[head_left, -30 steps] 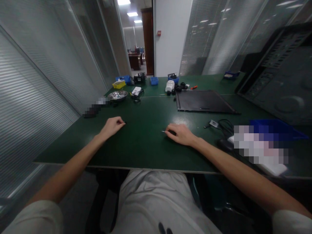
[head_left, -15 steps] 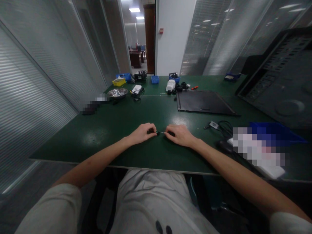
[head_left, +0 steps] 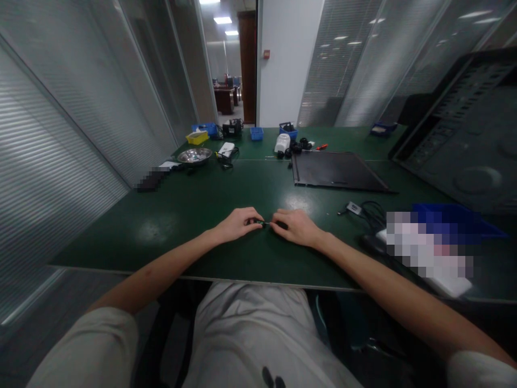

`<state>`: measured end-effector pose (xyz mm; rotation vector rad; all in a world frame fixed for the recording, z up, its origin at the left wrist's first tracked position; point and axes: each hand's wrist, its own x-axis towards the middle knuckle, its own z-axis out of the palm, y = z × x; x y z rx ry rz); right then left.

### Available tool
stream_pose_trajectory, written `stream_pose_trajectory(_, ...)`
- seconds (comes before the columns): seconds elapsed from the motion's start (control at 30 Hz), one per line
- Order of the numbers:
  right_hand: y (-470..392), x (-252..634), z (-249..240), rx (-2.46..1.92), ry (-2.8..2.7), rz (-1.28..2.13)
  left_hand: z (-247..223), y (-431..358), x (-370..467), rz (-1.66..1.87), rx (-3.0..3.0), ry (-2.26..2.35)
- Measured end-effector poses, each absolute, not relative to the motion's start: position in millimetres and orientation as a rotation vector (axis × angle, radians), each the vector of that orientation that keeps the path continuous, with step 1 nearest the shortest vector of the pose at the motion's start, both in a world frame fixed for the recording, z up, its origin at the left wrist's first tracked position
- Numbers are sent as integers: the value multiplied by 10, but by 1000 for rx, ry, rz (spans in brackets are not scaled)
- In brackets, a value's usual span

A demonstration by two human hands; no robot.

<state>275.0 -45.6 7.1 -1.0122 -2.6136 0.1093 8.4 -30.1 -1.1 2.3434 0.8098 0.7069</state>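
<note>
Left hand [head_left: 237,224] pinches a small dark piece [head_left: 264,224] with a hint of green on it, thumb and fingertips drawn together at its left end. Right hand [head_left: 298,226] faces it, finger and thumb closed on a thin bright pin [head_left: 268,222]. Both lie low over the table's front half, about midway across; pin and piece meet or all but meet, and I cannot tell which.

Judged by size, the piece should be very light and stiff, with little to grip; if that green is circuit board, it would be fragile too, best taken by its edges with a soft pinch and no bending. The pin looks rigid and perhaps slick, so a firm hold well back from its tip would suit it.

As far as so small a thing shows, the piece's long axis runs from side to side, roughly parallel to the table's front edge, its free end pointing to the right hand. The pin lies nearly on the same line, tip to the left.

Farther out on the green table [head_left: 242,186], a cable [head_left: 374,210] and a mouse [head_left: 374,245] sit to the right, near a blue tray [head_left: 444,211]. Beyond the hands are a black panel [head_left: 335,170] and, back left, a metal bowl [head_left: 194,156].
</note>
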Motion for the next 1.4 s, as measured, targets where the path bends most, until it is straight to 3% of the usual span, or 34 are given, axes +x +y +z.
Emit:
stream_pose_trajectory(0.63, -454, 2758, 24, -932, -2531, 273, -26, -314, 86, 801, 2273, 835)
stream_pose_trajectory(1.4, -510, 2662, 51, -968, -2633, 127, -17, -347, 134, 814, 2323, 732)
